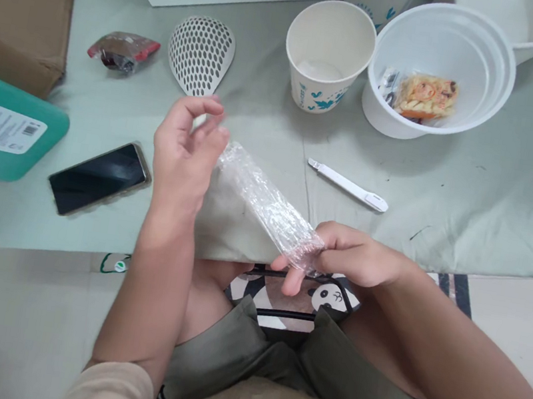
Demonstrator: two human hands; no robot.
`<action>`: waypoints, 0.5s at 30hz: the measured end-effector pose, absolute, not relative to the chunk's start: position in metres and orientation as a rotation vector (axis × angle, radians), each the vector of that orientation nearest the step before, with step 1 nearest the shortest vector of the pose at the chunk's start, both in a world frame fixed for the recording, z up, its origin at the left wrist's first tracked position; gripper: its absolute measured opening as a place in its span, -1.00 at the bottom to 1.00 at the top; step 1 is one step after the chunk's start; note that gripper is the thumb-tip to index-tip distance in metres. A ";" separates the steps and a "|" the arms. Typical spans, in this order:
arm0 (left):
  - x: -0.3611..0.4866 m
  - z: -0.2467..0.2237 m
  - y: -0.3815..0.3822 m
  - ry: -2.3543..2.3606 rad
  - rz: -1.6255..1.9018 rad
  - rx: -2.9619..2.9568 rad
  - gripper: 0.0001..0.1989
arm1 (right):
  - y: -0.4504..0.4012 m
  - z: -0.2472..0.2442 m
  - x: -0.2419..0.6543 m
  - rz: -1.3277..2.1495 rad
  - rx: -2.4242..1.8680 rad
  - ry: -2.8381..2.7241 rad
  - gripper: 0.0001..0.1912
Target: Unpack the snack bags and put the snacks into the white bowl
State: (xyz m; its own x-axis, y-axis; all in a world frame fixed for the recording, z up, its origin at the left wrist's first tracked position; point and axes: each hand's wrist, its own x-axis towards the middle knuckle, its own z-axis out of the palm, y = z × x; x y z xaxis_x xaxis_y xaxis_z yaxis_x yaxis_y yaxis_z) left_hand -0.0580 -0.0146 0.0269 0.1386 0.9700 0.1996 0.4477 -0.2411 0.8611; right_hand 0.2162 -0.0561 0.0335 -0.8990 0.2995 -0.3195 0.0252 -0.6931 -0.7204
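At a table spread with pale green cloth (447,208), we see a crinkled strip of clear plastic wrap (268,203) slanting over the front edge, its upper end pinched in the curled, nearly closed fingers of a person's left hand (187,140), its lower end between the thumb and fingers of the right hand (356,257). Beyond the left hand is a perforated white skimmer (201,54) (we cannot tell whether the fingers touch it); a white cutter (349,186) lies in front of a paper cup (321,93) and a white bowl (393,122) holding packaged food (427,97).
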 end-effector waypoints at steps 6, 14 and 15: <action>-0.035 0.053 -0.030 1.041 0.930 2.124 -0.60 | -0.055 0.038 0.217 2.658 -0.632 -0.949 -0.69; -0.016 0.051 -0.032 1.057 0.518 2.052 -0.69 | -0.053 0.037 0.228 2.564 -0.644 -1.057 -0.42; -0.016 0.052 -0.032 1.072 0.527 2.023 -0.69 | -0.053 0.036 0.230 2.539 -0.643 -1.066 -0.36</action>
State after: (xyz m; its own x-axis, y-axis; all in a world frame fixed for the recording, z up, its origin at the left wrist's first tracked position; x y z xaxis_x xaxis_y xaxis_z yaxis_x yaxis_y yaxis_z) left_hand -0.0161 -0.0321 0.0516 0.5601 0.8284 0.0044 0.5088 -0.3482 0.7873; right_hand 0.2296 -0.0527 0.0357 -0.8504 0.4444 -0.2817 -0.1102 -0.6739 -0.7305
